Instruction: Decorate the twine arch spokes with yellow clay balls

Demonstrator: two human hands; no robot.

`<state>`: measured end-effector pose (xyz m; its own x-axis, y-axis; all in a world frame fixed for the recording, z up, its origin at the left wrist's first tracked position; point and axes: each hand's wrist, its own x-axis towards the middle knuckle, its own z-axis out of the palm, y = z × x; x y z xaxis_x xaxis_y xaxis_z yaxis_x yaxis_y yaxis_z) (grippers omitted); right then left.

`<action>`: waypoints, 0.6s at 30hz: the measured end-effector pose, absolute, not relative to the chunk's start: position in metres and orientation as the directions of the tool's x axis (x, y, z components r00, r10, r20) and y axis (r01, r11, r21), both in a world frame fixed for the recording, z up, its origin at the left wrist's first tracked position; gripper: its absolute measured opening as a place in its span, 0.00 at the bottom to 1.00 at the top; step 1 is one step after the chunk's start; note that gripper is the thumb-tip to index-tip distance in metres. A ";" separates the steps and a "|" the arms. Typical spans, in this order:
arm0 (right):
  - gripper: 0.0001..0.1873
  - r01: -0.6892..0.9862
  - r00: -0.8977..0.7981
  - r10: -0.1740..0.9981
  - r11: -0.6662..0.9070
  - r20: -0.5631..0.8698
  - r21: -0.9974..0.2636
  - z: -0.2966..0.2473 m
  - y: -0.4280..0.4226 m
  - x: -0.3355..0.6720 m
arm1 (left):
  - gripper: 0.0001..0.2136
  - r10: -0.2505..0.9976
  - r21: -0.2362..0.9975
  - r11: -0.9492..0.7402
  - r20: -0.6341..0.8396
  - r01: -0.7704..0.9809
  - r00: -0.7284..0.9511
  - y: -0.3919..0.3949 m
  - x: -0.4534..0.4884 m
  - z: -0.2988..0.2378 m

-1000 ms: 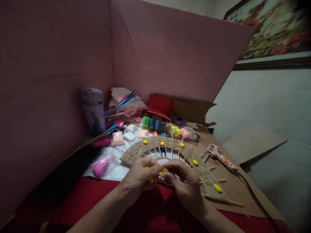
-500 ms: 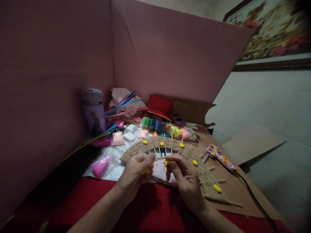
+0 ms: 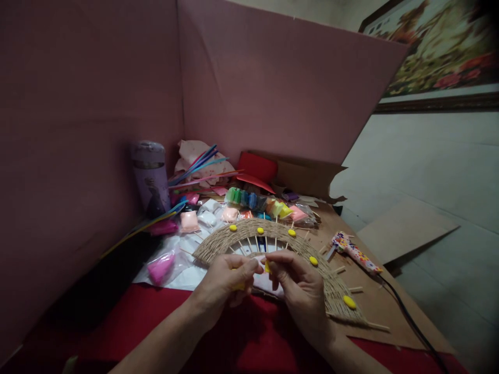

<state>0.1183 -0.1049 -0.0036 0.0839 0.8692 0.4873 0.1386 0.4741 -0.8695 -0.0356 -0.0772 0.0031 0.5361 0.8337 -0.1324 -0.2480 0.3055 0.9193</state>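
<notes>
My left hand (image 3: 226, 283) is curled round a lump of yellow clay (image 3: 238, 285) that peeks out under its fingers. My right hand (image 3: 298, 288) pinches a small yellow clay piece (image 3: 267, 267) between thumb and forefinger, fingertips almost touching the left hand. Both hover over the near inner edge of a woven twine arch (image 3: 296, 244) built on wooden sticks. Several yellow clay ovals (image 3: 349, 302) sit spaced along the arch.
Behind the arch lie several packets of coloured clay (image 3: 257, 203), a purple bottle (image 3: 150, 176), coloured sticks (image 3: 202, 163) and a pink clay bag (image 3: 160, 268). A patterned glue gun (image 3: 353, 252) with a black cord lies at right. Pink cardboard walls (image 3: 273, 83) enclose the back and left.
The hands parted half a second ago, the right one carrying a small yellow bit away from the lump. Now they have drawn together again, fingertips nearly meeting.
</notes>
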 end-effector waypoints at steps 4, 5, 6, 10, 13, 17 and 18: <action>0.11 0.256 -0.042 0.735 0.663 0.677 -0.704 -0.007 -0.107 0.121 | 0.19 0.748 0.910 0.338 -0.105 -0.240 0.655 -0.079 -0.035 0.005; 0.13 0.279 -0.073 0.717 0.682 0.693 -0.676 -0.007 -0.107 0.122 | 0.19 0.746 0.905 0.344 -0.101 -0.250 0.658 -0.079 -0.035 0.005; 0.13 0.302 -0.100 0.704 0.695 0.703 -0.653 -0.007 -0.108 0.122 | 0.18 0.752 0.900 0.347 -0.101 -0.262 0.651 -0.079 -0.035 0.006; 0.15 0.390 -0.131 0.684 0.701 0.718 -0.597 -0.006 -0.109 0.122 | 0.16 0.788 0.889 0.350 -0.109 -0.295 0.606 -0.077 -0.036 0.005; 0.12 0.430 -0.129 0.668 0.704 0.733 -0.565 -0.005 -0.110 0.121 | 0.16 0.800 0.899 0.330 -0.104 -0.287 0.592 -0.078 -0.035 0.003; 0.15 0.422 -0.157 0.659 0.718 0.735 -0.554 -0.007 -0.109 0.122 | 0.17 0.758 0.910 0.323 -0.084 -0.260 0.647 -0.079 -0.036 0.004; 0.16 0.419 -0.163 0.658 0.721 0.735 -0.552 -0.009 -0.108 0.122 | 0.17 0.745 0.908 0.332 -0.084 -0.257 0.662 -0.079 -0.036 0.004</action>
